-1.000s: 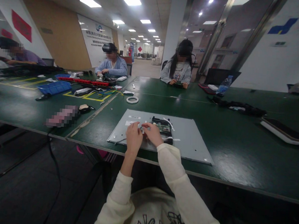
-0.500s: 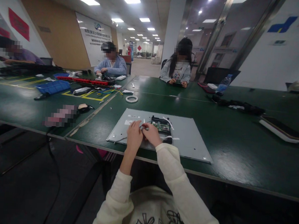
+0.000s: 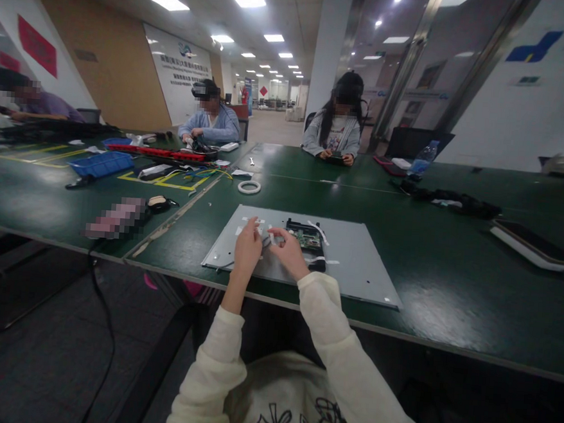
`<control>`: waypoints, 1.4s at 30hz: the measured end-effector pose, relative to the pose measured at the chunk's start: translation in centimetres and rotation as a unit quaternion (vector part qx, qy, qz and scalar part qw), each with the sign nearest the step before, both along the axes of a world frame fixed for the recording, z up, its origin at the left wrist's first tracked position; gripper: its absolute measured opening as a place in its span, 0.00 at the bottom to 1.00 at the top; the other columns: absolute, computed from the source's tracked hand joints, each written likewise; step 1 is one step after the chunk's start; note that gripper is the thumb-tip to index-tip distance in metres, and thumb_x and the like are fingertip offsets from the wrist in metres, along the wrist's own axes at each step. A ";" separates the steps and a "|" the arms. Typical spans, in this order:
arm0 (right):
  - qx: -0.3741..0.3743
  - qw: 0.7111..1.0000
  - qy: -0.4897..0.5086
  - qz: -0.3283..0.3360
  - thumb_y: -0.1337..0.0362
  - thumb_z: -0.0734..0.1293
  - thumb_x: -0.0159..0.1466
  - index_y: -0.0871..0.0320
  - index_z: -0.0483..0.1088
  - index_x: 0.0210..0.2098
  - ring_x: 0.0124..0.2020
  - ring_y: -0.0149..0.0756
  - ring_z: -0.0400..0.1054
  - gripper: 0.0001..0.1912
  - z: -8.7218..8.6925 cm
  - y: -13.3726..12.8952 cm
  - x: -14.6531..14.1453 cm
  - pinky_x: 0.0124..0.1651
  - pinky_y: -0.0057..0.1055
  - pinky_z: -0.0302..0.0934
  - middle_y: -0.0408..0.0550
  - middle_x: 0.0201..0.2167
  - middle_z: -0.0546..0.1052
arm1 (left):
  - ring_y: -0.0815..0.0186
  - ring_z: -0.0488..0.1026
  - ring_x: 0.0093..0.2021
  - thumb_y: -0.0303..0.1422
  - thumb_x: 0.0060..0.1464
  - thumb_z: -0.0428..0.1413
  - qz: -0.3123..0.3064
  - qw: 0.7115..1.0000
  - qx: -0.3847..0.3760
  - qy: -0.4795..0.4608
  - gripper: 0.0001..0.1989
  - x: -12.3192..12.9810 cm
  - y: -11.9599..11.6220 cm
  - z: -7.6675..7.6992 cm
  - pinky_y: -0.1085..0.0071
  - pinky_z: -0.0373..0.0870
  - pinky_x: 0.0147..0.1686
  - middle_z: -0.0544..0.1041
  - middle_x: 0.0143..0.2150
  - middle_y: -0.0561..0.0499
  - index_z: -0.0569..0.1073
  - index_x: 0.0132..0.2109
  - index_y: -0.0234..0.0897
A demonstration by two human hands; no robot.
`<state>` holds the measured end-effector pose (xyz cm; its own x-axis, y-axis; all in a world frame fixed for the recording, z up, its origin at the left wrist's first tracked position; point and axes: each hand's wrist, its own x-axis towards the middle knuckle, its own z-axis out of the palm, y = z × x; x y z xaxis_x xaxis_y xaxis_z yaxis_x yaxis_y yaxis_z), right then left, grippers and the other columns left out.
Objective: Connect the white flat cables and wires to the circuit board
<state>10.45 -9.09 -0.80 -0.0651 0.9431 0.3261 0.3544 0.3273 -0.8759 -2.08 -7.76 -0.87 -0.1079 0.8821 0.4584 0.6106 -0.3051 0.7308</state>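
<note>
My left hand (image 3: 247, 248) is raised over the left part of a flat grey metal panel (image 3: 350, 261), fingers stretched up and slightly parted. Beside its thumb, a thin grey cable (image 3: 266, 241) shows between my hands. That cable runs behind my left wrist to the panel's front left edge. My right hand (image 3: 289, 252) is curled with thumb and forefinger around the cable's upper part; the exact contact is small and partly hidden. A narrow white tape strip (image 3: 273, 238) lies at those fingertips. Right of them, a green circuit board (image 3: 308, 239) sits in a black frame on the panel.
A white tape roll (image 3: 249, 187) lies behind the panel on the green table (image 3: 452, 262). To the left are a blue tray (image 3: 102, 165), a red strip (image 3: 158, 153) and loose wires. A bottle (image 3: 425, 158) stands far right. Several people sit around the table.
My hands have drawn apart: the left has shifted slightly left with its fingers straightening upward. More of the grey cable and the white tape now shows between them.
</note>
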 end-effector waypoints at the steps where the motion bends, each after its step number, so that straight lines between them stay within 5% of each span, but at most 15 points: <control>1: -0.005 1.000 0.021 0.007 0.72 0.59 0.47 0.59 0.68 0.42 0.21 0.23 0.57 0.22 0.2 -0.1 0.0 0.29 0.24 0.57 0.46 0.40 0.72 | 0.63 0.72 0.45 0.26 0.54 0.45 0.010 1.000 -0.005 -0.021 0.18 0.0 0.2 0.2 0.65 0.65 0.47 0.75 0.43 0.44 0.63 0.53 0.36; 5: 0.003 0.997 0.060 0.049 0.72 0.58 0.46 0.60 0.68 0.42 0.18 0.21 0.53 0.23 0.9 -0.6 0.0 0.24 0.21 0.52 0.45 0.41 0.73 | 0.66 0.74 0.31 0.36 0.55 0.46 -0.045 0.986 -0.085 -0.139 0.16 -0.2 1.0 1.4 0.71 0.69 0.34 0.76 0.31 0.48 0.67 0.48 0.35; 10: 0.022 0.998 0.045 0.045 0.72 0.59 0.46 0.60 0.68 0.42 0.21 0.23 0.57 0.22 1.1 -0.8 -0.2 0.27 0.22 0.55 0.46 0.42 0.72 | 0.69 0.73 0.28 0.33 0.47 0.52 -0.126 0.960 -0.121 -0.219 0.17 -0.2 2.0 2.6 0.78 0.65 0.24 0.76 0.31 0.50 0.69 0.46 0.34; 17: 0.110 0.985 -0.116 -0.060 0.76 0.58 0.49 0.56 0.68 0.46 0.32 0.32 0.64 0.25 1.0 -1.6 0.2 0.38 0.29 0.59 0.47 0.40 0.71 | 0.68 0.72 0.28 0.29 0.42 0.53 -0.145 0.968 -0.073 -0.189 0.08 0.3 3.8 2.2 0.75 0.66 0.28 0.76 0.27 0.50 0.74 0.32 0.32; 23: 0.147 0.956 -0.240 -0.081 0.68 0.59 0.60 0.55 0.70 0.41 0.40 0.37 0.63 0.12 0.7 -1.9 0.5 0.45 0.32 0.57 0.49 0.40 0.70 | 0.69 0.71 0.26 0.31 0.40 0.56 -0.147 0.965 -0.089 -0.197 0.08 0.3 4.5 1.3 0.75 0.66 0.27 0.75 0.26 0.50 0.74 0.31 0.32; 31: 0.156 0.937 -0.277 -0.145 0.74 0.57 0.59 0.57 0.70 0.42 0.45 0.40 0.59 0.16 0.8 -2.3 1.1 0.48 0.34 0.55 0.52 0.42 0.69 | 0.68 0.72 0.27 0.29 0.40 0.56 -0.147 0.971 -0.108 -0.155 0.08 0.6 5.0 0.4 0.74 0.68 0.28 0.75 0.25 0.50 0.74 0.31 0.32; 42: 0.177 0.915 -0.355 -0.076 0.72 0.57 0.59 0.61 0.70 0.40 0.49 0.37 0.59 0.13 -0.1 -1.9 1.0 0.56 0.35 0.49 0.50 0.42 0.73 | 0.69 0.74 0.33 0.21 0.41 0.53 -0.155 0.983 -0.091 -0.028 0.10 0.9 5.8 -0.8 0.73 0.69 0.37 0.77 0.30 0.49 0.75 0.34 0.32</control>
